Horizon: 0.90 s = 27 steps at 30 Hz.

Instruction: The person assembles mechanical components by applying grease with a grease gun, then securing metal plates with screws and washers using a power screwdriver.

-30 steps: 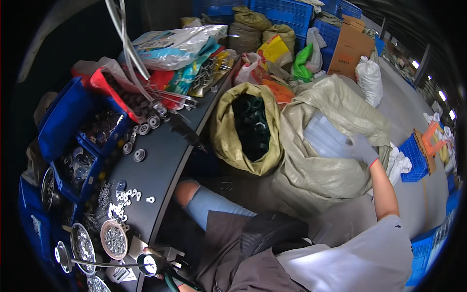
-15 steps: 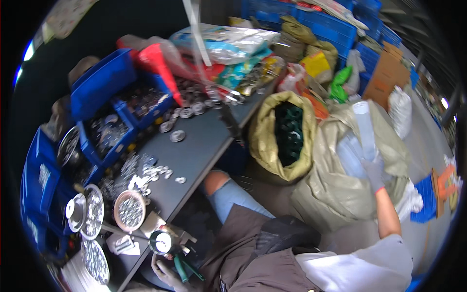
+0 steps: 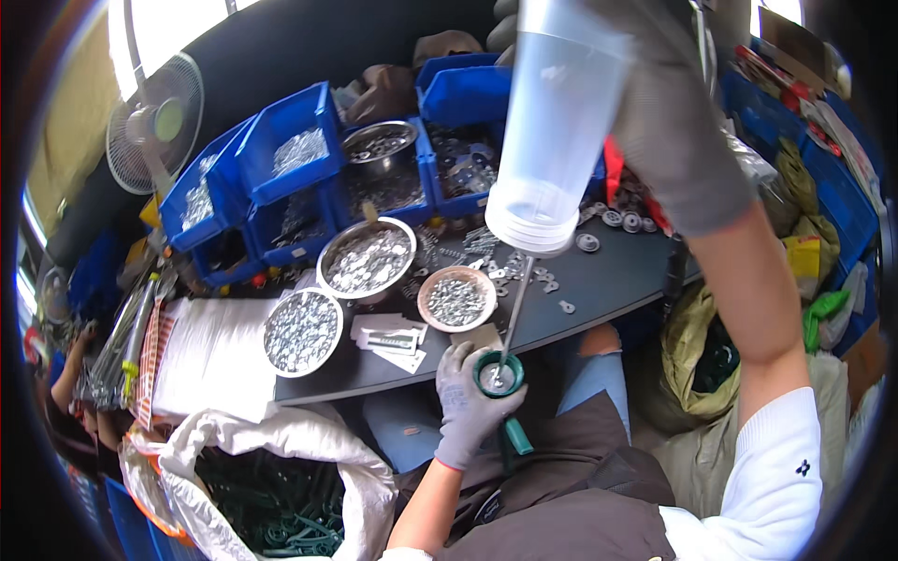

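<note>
With the left hand (image 3: 458, 407) clamped round the green handled part (image 3: 517, 436) near the edge of the desk (image 3: 617, 280), and the right hand (image 3: 666, 131) closed round the tilted, translucent tube (image 3: 557, 140) well above, best to steady the green part, align the tube with the thin rod (image 3: 519, 309) and avoid bending it.

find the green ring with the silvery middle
In the head view, the green ring is below and slightly right of centre, in the left hand, by the table's near edge, below the clear plastic tube.
</note>
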Each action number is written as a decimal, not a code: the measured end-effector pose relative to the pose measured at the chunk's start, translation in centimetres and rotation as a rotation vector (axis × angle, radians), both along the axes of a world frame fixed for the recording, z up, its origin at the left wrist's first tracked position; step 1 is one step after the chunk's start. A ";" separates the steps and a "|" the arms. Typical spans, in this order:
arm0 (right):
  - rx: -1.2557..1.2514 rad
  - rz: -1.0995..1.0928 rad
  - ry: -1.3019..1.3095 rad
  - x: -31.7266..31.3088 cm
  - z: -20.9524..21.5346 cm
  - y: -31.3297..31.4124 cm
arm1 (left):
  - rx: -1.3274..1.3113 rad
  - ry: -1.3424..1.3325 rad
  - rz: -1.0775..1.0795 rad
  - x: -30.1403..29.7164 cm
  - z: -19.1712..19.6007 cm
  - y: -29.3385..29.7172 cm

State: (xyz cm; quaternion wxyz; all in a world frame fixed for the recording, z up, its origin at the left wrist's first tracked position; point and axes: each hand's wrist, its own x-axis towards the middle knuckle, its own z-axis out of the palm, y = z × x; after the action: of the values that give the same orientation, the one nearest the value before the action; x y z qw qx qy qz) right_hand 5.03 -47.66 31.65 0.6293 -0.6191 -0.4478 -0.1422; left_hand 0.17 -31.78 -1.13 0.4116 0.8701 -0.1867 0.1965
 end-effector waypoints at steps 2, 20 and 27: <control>-0.038 -0.022 0.296 1.1 -2.6 0.7 | 0.014 0.028 -0.019 0.2 0.3 0.1; 0.441 0.281 0.638 -2.7 -18.5 -0.5 | -0.691 0.961 -0.724 -0.1 9.9 0.2; 0.659 0.926 0.717 -4.1 -19.1 0.4 | -0.646 1.150 -0.833 -0.4 11.6 2.1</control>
State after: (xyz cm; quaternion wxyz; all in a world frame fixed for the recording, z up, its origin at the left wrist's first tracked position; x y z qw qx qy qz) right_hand 0.93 -47.24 12.58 0.8912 -0.1476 -0.3635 0.2275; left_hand -0.26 -29.71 10.42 0.7165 0.5308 -0.1889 -0.4114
